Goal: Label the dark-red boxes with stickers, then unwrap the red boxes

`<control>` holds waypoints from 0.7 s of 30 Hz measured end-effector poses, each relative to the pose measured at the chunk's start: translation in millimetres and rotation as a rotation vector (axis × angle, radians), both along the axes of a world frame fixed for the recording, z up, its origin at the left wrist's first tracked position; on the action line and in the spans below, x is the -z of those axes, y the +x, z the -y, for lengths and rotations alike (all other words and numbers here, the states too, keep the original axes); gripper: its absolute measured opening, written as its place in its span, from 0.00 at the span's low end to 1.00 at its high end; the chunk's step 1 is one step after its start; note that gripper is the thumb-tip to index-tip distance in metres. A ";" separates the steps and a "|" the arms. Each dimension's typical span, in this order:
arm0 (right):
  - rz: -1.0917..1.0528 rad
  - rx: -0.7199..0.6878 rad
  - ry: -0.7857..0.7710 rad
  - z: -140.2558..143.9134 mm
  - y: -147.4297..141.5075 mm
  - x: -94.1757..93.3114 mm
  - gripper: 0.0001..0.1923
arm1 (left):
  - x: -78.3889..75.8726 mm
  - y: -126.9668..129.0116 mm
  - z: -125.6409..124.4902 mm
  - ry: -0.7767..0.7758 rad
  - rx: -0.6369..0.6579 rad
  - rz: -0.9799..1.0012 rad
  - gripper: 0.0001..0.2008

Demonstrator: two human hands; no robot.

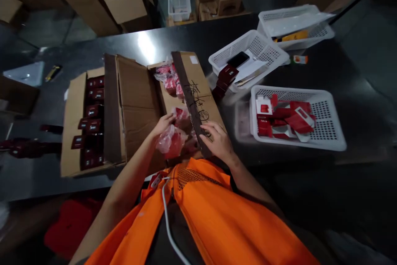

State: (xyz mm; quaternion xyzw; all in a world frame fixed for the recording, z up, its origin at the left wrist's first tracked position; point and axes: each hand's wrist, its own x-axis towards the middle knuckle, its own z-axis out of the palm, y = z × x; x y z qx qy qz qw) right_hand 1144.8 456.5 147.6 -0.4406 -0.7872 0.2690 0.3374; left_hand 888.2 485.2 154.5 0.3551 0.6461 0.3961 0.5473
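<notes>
Inside marked carton [206, 91], bagged packs [171, 143]

A long, dark, glossy rectangular table [359, 108] stretches from nine to three o'clock, with a bright white reflection [146, 46] toward eleven. Grey floor [78, 29] crossed by thin dark lines shows at ten. Beyond the table, an open brown cardboard box [125, 7] stands at eleven, a small white plastic basket [179, 7] at twelve, and stacked brown cartons [229, 0] between twelve and one. The room is dim.

Bright orange vest [214, 215], white cable [166, 216].
</notes>
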 end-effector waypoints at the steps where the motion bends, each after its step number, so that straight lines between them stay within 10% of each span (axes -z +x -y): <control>1: -0.034 -0.009 -0.013 -3.2 -7.8 -3.2 0.16 | -7.1 -7.2 6.7 0.014 -0.039 0.014 0.16; 9: -0.336 -0.419 -0.601 -1.9 -98.6 -12.6 0.77 | -106.9 -23.5 100.8 0.146 -0.186 0.079 0.22; 14: -0.692 -0.456 -0.725 23.1 -103.5 -2.5 0.57 | -138.9 -18.4 138.7 0.095 -0.044 0.049 0.23; 18: -0.781 -0.401 -0.742 34.9 -75.3 -0.6 0.55 | -142.1 -16.9 144.1 0.170 0.022 -0.504 0.17; 21: -0.821 -0.429 -0.737 39.6 -55.3 -7.5 0.58 | -133.6 -7.0 132.9 0.237 0.211 -0.569 0.41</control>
